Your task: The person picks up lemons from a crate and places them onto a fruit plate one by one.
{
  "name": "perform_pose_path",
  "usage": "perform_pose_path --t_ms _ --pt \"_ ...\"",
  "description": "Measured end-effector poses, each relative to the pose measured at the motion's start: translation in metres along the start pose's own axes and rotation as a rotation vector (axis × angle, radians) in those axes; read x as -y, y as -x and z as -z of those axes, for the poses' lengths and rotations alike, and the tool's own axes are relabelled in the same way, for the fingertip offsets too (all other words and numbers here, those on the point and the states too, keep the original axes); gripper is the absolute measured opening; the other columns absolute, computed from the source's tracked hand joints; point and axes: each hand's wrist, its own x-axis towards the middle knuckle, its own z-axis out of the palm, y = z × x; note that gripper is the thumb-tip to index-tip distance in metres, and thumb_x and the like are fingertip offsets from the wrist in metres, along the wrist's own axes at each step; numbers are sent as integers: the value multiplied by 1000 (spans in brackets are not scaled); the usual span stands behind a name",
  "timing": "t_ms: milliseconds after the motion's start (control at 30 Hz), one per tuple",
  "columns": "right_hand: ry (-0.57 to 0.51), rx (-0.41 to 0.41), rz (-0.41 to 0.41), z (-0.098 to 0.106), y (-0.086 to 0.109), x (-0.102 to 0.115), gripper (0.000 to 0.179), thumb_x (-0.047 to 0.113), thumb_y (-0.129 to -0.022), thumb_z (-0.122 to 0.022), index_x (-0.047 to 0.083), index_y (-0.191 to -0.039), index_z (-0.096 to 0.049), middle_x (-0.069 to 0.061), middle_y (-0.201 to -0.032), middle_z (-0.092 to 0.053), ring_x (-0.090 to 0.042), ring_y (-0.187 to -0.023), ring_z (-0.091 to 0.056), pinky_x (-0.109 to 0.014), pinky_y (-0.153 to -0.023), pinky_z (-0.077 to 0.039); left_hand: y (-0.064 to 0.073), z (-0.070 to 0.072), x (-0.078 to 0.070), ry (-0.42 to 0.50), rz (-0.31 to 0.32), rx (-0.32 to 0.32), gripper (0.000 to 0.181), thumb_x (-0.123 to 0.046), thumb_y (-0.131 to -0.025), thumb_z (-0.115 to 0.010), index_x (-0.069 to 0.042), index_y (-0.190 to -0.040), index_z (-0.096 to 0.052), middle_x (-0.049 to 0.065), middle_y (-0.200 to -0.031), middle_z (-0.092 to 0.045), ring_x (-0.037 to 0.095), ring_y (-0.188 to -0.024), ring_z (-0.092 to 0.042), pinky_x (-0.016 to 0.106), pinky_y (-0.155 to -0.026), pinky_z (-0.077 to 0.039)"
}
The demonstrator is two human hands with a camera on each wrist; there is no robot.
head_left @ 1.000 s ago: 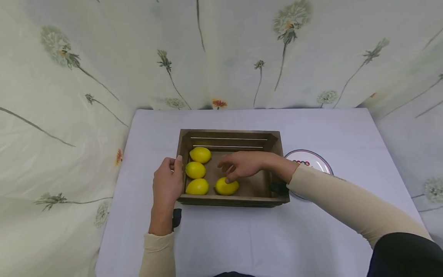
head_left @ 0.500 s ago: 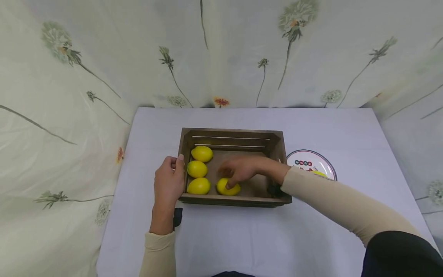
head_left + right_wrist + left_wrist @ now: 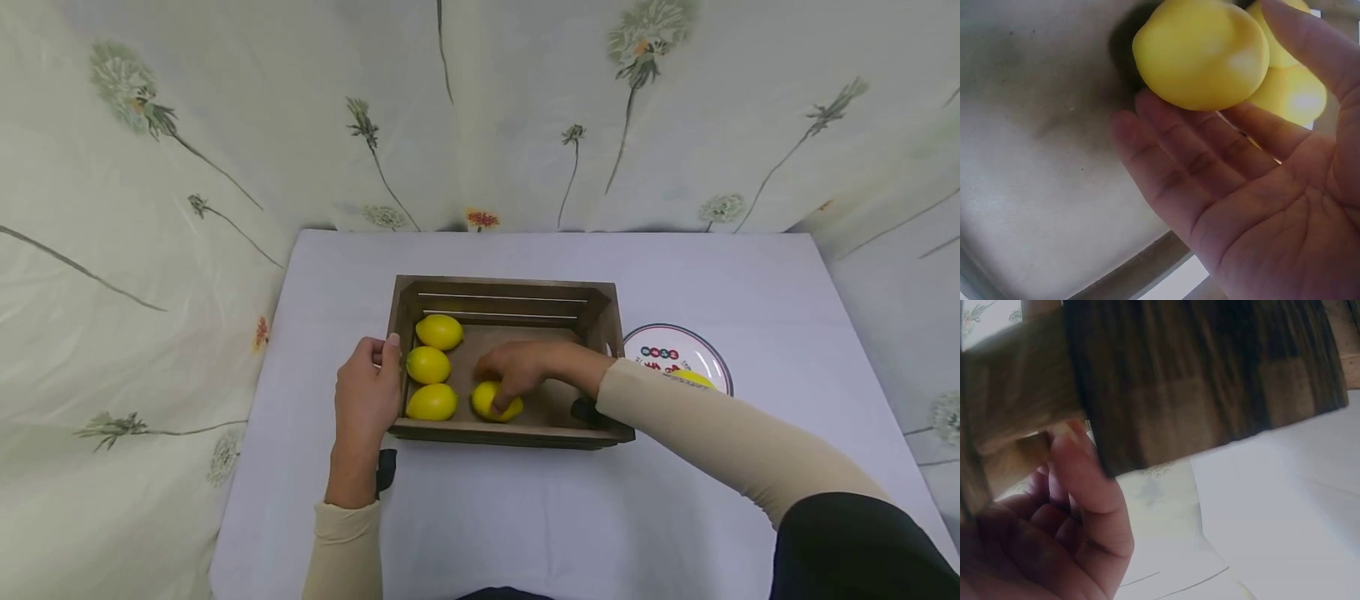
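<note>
Inside the brown wooden crate (image 3: 510, 433), my right hand (image 3: 517, 367) has its thumb and fingers around a lemon (image 3: 487, 402) near the front wall. The right wrist view shows the same lemon (image 3: 1200, 53) between the fingertips and thumb, low over the crate floor. My left hand (image 3: 366, 387) grips the crate's left end wall; up close, curled fingers (image 3: 1088, 475) reach in at the gap between its slats. Along the left inner side lie a back lemon (image 3: 439, 332), a middle lemon (image 3: 428, 365) and a front lemon (image 3: 432, 402).
To the right of the crate a white plate (image 3: 708, 354) with red print stands partly under the right forearm. A yellow lemon (image 3: 693, 378) on it is mostly covered by the sleeve. White cloth covers the table (image 3: 480, 508), and a flower-printed curtain (image 3: 510, 108) hangs behind.
My right hand has lowered and closed in around the lemon near the front wall. The right forearm has shifted, uncovering the lemon on the plate. The left hand keeps its grip.
</note>
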Motion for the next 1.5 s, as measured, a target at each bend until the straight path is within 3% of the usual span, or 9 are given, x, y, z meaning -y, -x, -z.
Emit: perform_pose_path --t_ms 200,433,733,1067,1500 --pt "35 4 -15 -2 -2 3 64 28 -89 -83 6 -145 -60 -8 -140 -61 -24 -120 -55 -46 -109 -43 0 1 -1 -3 -1 0 51 -51 -110 -44 -5 -118 -65 12 -98 -68 30 -79 -62 40 -66 -54" --pt "58 11 -23 -5 -7 2 58 27 -87 -86 6 -137 -66 -2 -122 -67 -20 -103 -57 -40 -99 -49 0 1 -1 -8 4 5 51 -51 -110 -44 -5 -118 -64 13 -98 -67 30 -80 -62 40 -67 -54" --pt "63 37 -27 -7 -9 2 54 23 -87 -85 8 -135 -65 2 -110 -65 -20 -100 -57 -39 -93 -49 -1 1 -2 -3 -7 2 50 -51 -110 -45 -5 -117 -64 13 -97 -67 29 -77 -61 40 -66 -53" --pt "50 16 -4 -6 -7 1 50 17 -85 -82 6 -131 -66 1 -106 -64 -21 -96 -56 -38 -88 -50 -2 1 -2 0 1 9 51 -51 -110 -44 -5 -118 -64 13 -98 -67 30 -79 -61 40 -67 -54" --pt "17 10 11 -4 -6 0 47 22 -85 -77 8 -128 -62 -1 -105 -62 -21 -95 -57 -37 -84 -49 -1 1 -1 7 6 12 51 -50 -110 -45 -4 -118 -64 14 -99 -67 29 -79 -61 40 -67 -54"
